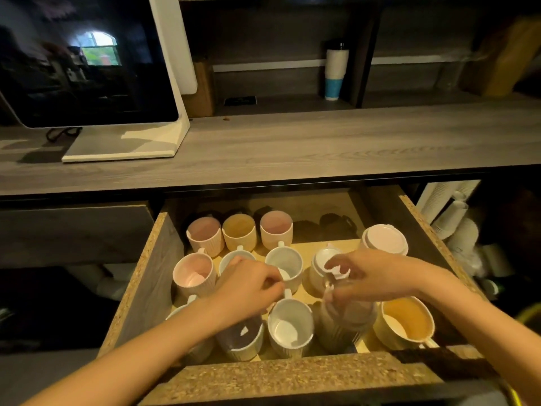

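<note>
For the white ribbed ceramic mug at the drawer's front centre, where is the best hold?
Take the white ribbed ceramic mug by its handle, which points toward the back of the drawer. Come from above: it stands upright with mugs close on either side, and the left hand is right beside that handle.

Both forearms reach forward, left grip and right grip near each other, fingers curled down

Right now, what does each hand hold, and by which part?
The right hand grips a blurred mug at its rim. The left hand curls at the handle of a white mug; whether it grips cannot be told.
</note>
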